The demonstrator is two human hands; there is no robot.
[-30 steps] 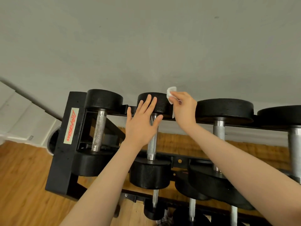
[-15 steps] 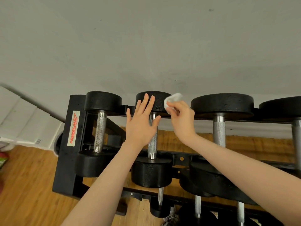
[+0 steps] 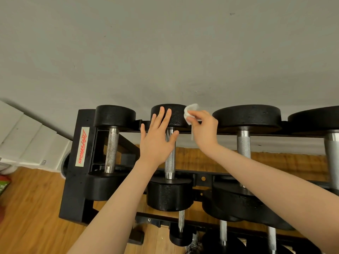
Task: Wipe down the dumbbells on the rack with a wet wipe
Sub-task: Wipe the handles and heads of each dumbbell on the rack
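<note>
Black steel rack [image 3: 78, 162] against a grey wall [image 3: 165, 52], dumbbells across its top tier.

The second dumbbell [image 3: 169, 156] from the left lies with its far head by the wall. The left hand [image 3: 157, 142] rests flat on that head and the knurled handle, fingers straight and spread. The right hand [image 3: 205, 129] pinches a crumpled white wet wipe [image 3: 189, 111], fingers curled around it, against the head's right edge.
</note>
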